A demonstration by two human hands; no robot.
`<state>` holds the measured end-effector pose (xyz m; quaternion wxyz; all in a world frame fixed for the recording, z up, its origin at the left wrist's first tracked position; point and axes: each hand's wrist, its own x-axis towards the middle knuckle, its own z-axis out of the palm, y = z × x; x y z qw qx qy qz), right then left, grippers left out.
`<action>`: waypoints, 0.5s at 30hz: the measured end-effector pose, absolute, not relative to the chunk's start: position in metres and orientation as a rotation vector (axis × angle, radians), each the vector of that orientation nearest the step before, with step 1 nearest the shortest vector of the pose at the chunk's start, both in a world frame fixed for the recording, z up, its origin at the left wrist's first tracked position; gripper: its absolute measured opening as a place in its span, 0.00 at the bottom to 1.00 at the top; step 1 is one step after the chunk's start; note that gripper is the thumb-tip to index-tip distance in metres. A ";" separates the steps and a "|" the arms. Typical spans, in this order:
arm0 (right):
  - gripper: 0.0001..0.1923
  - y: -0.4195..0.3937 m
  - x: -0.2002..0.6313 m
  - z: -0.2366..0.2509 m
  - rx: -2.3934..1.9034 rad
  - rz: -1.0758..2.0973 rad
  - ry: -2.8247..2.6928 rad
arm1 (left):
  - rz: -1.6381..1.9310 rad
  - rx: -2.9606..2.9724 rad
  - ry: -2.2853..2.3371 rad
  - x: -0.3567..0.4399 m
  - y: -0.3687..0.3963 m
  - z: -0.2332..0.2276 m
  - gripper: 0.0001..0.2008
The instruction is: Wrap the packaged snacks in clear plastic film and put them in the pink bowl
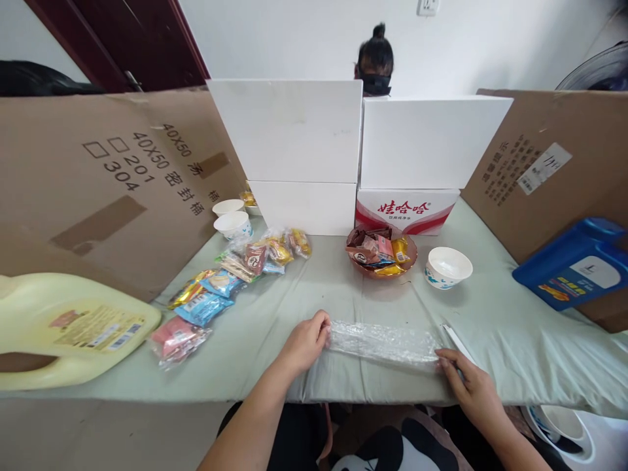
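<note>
A crinkled strip of clear plastic film (pixel 383 343) stretches between my two hands just above the front of the table. My left hand (pixel 307 341) pinches its left end, thumb against the fingers. At the other end my right hand (pixel 466 379) grips the film between thumb and fingers. Behind the right fingers lies a thin white strip (pixel 458 342), whose kind I cannot make out. Beyond the film stands a brown bowl (pixel 377 269) heaped with wrapped snacks (pixel 377 248). A white paper bowl (pixel 448 268) is to its right.
Bagged snacks (pixel 203 307) run along the left side, near two paper bowls (pixel 233 224). A yellow jug (pixel 98 327) and a blue bottle (pixel 579 265) flank the cloth-covered table (pixel 255 366). White boxes (pixel 304 131) and cardboard panels (pixel 108 190) wall it in. A person (pixel 375 62) is behind.
</note>
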<state>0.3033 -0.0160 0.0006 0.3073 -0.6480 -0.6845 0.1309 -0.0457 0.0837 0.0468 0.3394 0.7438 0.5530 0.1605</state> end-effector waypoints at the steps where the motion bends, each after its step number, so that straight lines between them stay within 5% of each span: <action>1: 0.15 -0.011 0.300 -0.001 -1.752 0.309 -1.787 | 0.410 1.935 1.499 -0.042 0.084 0.045 0.06; 8: 0.14 0.005 0.284 -0.018 -1.924 -0.161 -1.870 | 0.248 2.147 1.811 -0.020 0.087 0.033 0.06; 15: 0.15 0.000 0.287 -0.012 -1.880 -0.295 -1.882 | 0.299 2.253 1.842 -0.010 0.086 0.024 0.07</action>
